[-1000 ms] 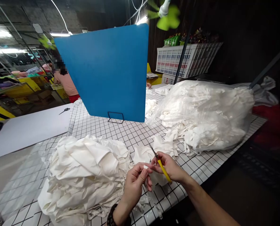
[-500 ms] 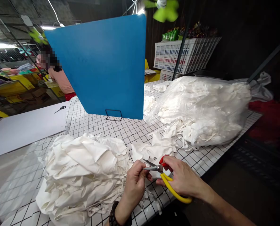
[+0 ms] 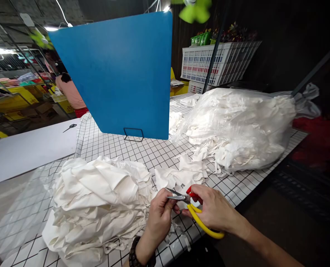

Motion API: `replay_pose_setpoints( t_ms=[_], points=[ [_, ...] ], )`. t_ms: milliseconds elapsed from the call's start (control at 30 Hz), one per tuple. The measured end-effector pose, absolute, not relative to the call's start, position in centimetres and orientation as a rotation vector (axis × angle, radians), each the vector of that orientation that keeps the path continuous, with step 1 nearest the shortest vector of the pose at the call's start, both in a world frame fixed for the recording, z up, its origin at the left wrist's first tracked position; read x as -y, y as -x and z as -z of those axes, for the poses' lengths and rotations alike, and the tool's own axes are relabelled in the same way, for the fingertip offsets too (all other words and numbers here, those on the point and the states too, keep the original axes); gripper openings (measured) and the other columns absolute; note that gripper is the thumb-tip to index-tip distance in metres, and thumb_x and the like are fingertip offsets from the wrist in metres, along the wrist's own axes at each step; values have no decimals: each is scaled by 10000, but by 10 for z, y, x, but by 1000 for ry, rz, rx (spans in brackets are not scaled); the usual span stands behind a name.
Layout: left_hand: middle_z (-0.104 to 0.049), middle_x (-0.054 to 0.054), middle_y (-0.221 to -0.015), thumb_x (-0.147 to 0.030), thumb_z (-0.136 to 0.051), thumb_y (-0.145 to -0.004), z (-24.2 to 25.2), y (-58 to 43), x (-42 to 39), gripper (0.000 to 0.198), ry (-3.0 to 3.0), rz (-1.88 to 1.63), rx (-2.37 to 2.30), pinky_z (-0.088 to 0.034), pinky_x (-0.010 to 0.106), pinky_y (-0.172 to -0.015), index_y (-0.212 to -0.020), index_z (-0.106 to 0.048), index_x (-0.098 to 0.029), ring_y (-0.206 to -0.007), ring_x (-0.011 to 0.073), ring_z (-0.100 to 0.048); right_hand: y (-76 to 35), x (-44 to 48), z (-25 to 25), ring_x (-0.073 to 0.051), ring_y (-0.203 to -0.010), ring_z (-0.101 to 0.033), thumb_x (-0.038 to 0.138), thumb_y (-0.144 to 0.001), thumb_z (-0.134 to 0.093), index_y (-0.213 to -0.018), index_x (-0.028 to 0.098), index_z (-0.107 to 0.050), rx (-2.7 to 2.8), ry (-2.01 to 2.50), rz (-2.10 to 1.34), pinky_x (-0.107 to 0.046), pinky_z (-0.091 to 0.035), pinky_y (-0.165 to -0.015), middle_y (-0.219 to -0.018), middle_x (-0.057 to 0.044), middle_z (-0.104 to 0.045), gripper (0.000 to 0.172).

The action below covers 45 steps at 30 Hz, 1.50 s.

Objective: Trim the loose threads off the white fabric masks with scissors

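Observation:
My right hand (image 3: pixel 213 207) is closed on the scissors (image 3: pixel 206 224), which have one red and one yellow handle. Their blades are parted and point left, the tips close to my left thumb. With its fingers pinched, my left hand (image 3: pixel 160 213) holds a small piece of white cloth, mostly hidden by the fingers and blades. Just beyond both hands, white cloth pieces (image 3: pixel 181 172) lie flat on the checked tablecloth (image 3: pixel 115 148). To the left of my left hand rises a big heap of white cloth (image 3: pixel 98 207).
A blue board (image 3: pixel 115 78) stands upright on a wire stand (image 3: pixel 133 134). At right sits a clear plastic bag (image 3: pixel 242 126) stuffed with white cloth. Black scissors (image 3: pixel 69 128) rest on a white surface at left. Behind are a white crate (image 3: pixel 220 63) and a person (image 3: pixel 72 92).
The scissors have shifted very slightly left, and their blades look a little less parted. Both hands stay nearly in place; the whole view has tilted slightly.

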<state>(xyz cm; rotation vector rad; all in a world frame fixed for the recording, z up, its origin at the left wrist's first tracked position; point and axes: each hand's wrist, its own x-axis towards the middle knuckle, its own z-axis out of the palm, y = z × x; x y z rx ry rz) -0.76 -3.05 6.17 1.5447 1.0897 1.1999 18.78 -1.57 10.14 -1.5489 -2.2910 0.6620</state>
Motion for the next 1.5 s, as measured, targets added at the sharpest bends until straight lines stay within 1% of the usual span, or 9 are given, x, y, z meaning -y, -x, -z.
replay_pose_setpoints(
  t_ms=[200, 467, 633, 800, 1033, 1267, 1367, 1433, 1500],
  points=[
    [-568, 9, -698, -274, -506, -951, -56, 8, 31, 240, -1473, -1192, -1072, -455, 259, -655, -753, -605, -183, -652, 147, -593, -186, 18, -104, -175, -647, -534, 424, -725, -668, -765, 235, -495, 2282, 1583, -621, -269, -327, -566, -723, 4, -597, 260],
    [-558, 5, -749, -281, -502, -958, -50, 7, 34, 224, -1423, -1184, -1017, -471, 251, -642, -804, -625, -174, -632, 125, -594, -187, 19, -101, -151, -580, -502, 425, -739, -654, -693, 224, -493, 2307, 1581, -609, -263, -299, -540, -644, 20, -583, 262],
    [-573, 8, -694, -269, -505, -954, -55, 9, 34, 255, -1499, -1184, -1038, -460, 246, -647, -749, -616, -165, -641, 132, -594, -189, 21, -104, -151, -600, -506, 446, -741, -657, -721, 219, -497, 2324, 1543, -557, -262, -297, -555, -665, 18, -582, 278],
    [-560, 4, -679, -260, -503, -948, -60, 11, 31, 265, -1532, -1164, -1038, -458, 232, -589, -721, -598, -160, -584, 122, -593, -189, 21, -105, -152, -619, -515, 459, -738, -668, -733, 221, -495, 2317, 1531, -592, -257, -304, -567, -688, 18, -586, 294],
    [-549, 17, -781, -286, -514, -945, -52, 11, 32, 233, -1443, -1121, -1000, -489, 238, -574, -797, -642, -158, -587, 115, -599, -191, 18, -97, -136, -559, -477, 442, -741, -651, -677, 216, -483, 2328, 1536, -573, -254, -276, -540, -621, 28, -566, 289],
    [-535, 20, -788, -349, -528, -936, -49, 8, 34, 270, -1346, -1096, -981, -483, 247, -558, -798, -646, -149, -582, 121, -588, -189, 22, -87, -112, -514, -416, 429, -718, -687, -621, 205, -468, 2281, 1497, -642, -253, -259, -518, -562, 41, -515, 328],
    [-528, 20, -760, -372, -529, -933, -55, 11, 36, 289, -1340, -1088, -990, -457, 250, -569, -797, -647, -146, -588, 125, -563, -204, 14, -79, -105, -512, -390, 423, -707, -715, -622, 204, -482, 2168, 1488, -804, -240, -266, -496, -549, 55, -468, 330],
    [-520, 20, -734, -375, -522, -936, -59, 15, 39, 297, -1361, -1094, -1006, -433, 255, -611, -787, -645, -149, -631, 136, -541, -221, 2, -70, -110, -533, -418, 420, -724, -710, -654, 205, -503, 1990, 1528, -936, -226, -301, -491, -571, 57, -468, 307],
    [-513, 22, -733, -371, -511, -942, -62, 21, 44, 300, -1380, -1105, -1025, -403, 259, -664, -777, -639, -156, -690, 148, -515, -238, -15, -59, -126, -582, -491, 423, -740, -701, -710, 204, -531, 1798, 1607, -992, -223, -365, -514, -627, 44, -524, 279]
  ],
)
